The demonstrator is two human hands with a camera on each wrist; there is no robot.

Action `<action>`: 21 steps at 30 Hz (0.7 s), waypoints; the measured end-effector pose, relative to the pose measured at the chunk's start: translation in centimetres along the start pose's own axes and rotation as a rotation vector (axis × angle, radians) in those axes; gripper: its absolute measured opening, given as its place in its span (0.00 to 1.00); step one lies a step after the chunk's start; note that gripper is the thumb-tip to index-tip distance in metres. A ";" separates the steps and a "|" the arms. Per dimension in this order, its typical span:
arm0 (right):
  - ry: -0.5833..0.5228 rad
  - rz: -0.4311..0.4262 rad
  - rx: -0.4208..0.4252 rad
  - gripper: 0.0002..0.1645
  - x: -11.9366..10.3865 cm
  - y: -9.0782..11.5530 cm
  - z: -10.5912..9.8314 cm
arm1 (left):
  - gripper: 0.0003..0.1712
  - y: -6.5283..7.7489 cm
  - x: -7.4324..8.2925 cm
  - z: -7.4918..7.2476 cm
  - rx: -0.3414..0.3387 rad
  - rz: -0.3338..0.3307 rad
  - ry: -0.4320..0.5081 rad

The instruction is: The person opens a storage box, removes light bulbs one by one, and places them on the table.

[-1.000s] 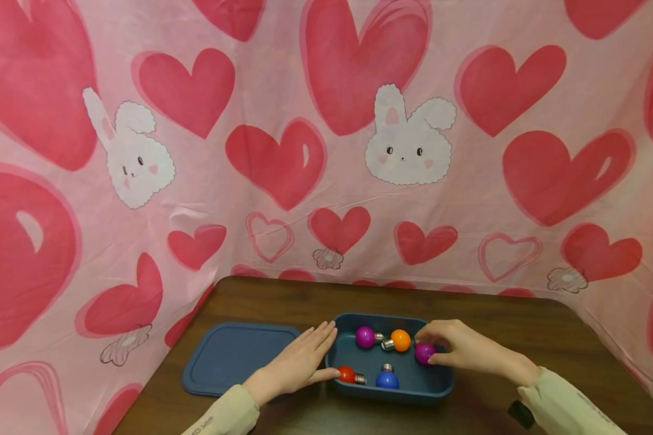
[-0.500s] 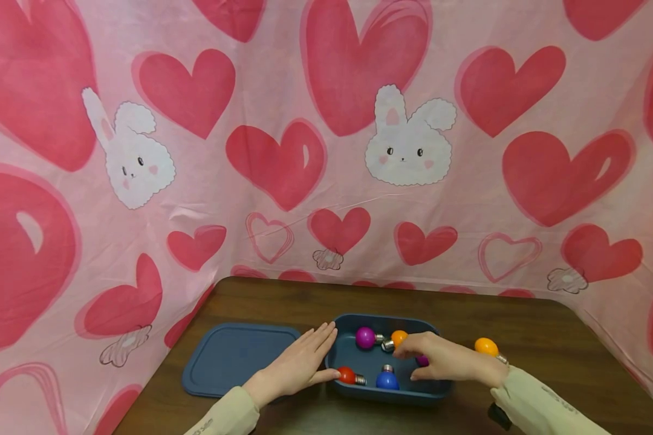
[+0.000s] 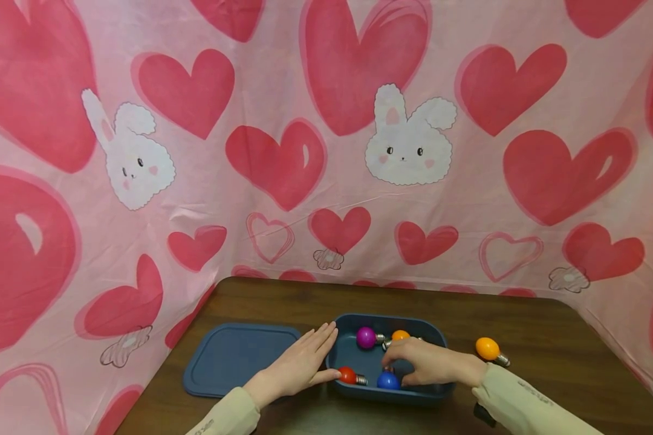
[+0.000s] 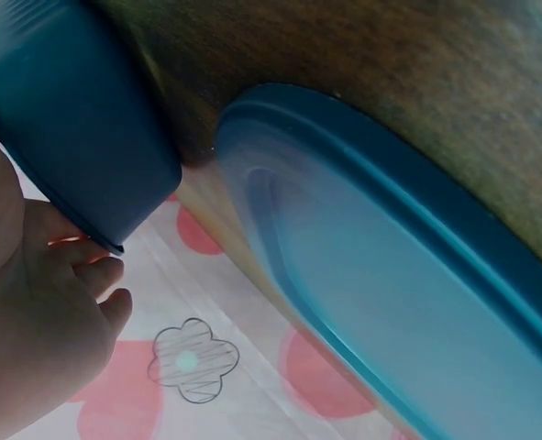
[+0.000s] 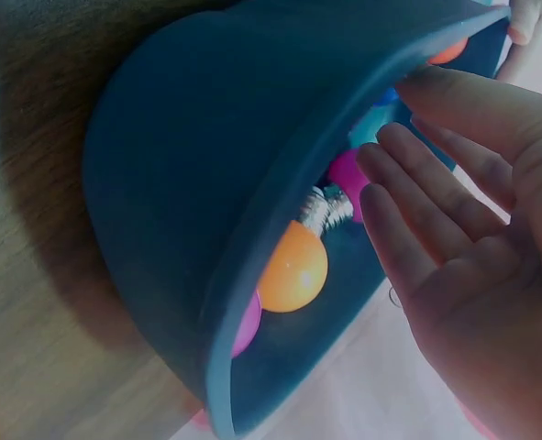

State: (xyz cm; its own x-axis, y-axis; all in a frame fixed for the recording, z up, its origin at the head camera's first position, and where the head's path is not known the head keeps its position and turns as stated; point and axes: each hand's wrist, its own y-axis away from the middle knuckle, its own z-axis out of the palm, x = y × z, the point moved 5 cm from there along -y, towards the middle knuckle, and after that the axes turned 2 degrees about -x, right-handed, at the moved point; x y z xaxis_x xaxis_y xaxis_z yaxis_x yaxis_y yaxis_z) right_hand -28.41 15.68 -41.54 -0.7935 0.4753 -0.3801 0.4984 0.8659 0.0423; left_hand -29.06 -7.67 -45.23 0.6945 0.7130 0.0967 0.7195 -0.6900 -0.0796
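Observation:
A dark blue open box (image 3: 441, 393) holds several coloured light bulbs. My left hand (image 3: 299, 362) rests against its left end, fingers straight along the rim, the thumb near a red bulb (image 3: 347, 375). In the left wrist view the left hand (image 4: 41, 312) touches the box wall (image 4: 78, 119). Inside the box, my right hand (image 3: 421, 360) has its thumb and fingers around a blue bulb (image 3: 389, 380), not clearly closed on it. Extended fingers of the right hand (image 5: 472, 211) show in the right wrist view, beside a purple bulb (image 5: 347, 179) and an orange bulb (image 5: 293, 266).
A flat blue lid (image 3: 239, 360) lies on the wooden table (image 3: 305, 296) left of the box. To the right of the box lies a yellow-orange bulb (image 3: 487, 348). A pink heart-patterned cloth (image 3: 348, 181) stands behind the table.
My right hand has moved left and nearer across the box, from a purple bulb to the blue one. Its arm's shift uncovers the yellow-orange bulb on the table. My left hand stays in place.

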 end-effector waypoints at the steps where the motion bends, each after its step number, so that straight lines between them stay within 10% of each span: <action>1: 0.001 0.005 -0.006 0.20 0.0 -0.1 0.1 | 0.47 0.0 0.0 0.0 -0.002 -0.001 0.004; 21: 0.036 0.025 -0.077 0.19 0.2 -0.3 1.0 | 0.48 0.0 0.0 -0.1 -0.014 -0.007 0.032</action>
State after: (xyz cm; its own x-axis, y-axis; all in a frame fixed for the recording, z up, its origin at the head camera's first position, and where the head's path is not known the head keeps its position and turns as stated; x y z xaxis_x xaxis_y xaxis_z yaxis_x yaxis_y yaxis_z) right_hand -28.40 15.37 -42.57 -0.7940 0.5008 -0.3448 0.4907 0.8626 0.1228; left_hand -29.00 -7.69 -45.09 0.6889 0.7133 0.1291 0.7236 -0.6871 -0.0646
